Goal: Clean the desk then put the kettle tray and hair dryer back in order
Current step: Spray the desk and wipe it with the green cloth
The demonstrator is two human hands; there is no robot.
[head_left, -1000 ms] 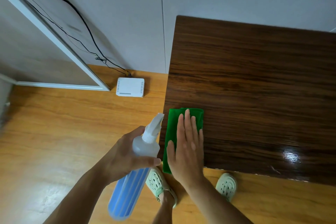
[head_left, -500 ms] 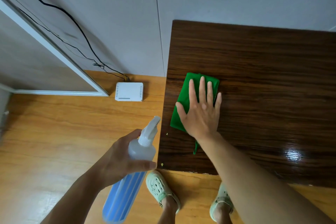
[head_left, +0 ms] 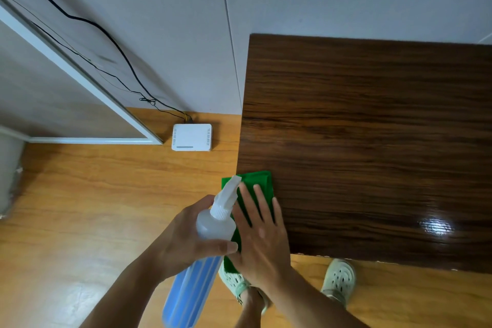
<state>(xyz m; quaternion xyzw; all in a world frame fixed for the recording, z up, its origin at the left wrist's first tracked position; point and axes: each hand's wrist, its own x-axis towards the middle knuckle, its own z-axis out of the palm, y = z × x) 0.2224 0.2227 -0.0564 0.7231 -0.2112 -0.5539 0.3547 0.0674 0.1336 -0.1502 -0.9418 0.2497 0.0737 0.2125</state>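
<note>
A dark wooden desk (head_left: 372,141) fills the right side, its top bare and glossy. A green cloth (head_left: 259,184) lies at the desk's near left corner, partly hanging over the edge. My right hand (head_left: 262,234) presses flat on the cloth with fingers spread. My left hand (head_left: 186,242) grips a translucent spray bottle (head_left: 213,224) with a white nozzle and blue lower part, held just left of the desk's edge. No kettle, tray or hair dryer is in view.
A white router box (head_left: 191,137) sits on the wooden floor by the wall, with black cables running up. A white-framed panel (head_left: 80,72) leans at left. My feet in pale green clogs (head_left: 339,278) stand at the desk's front edge.
My right hand has pulled the green cloth back from the desk's middle-left toward the near left corner. The spray bottle stays in my left hand, now closer to the cloth.
</note>
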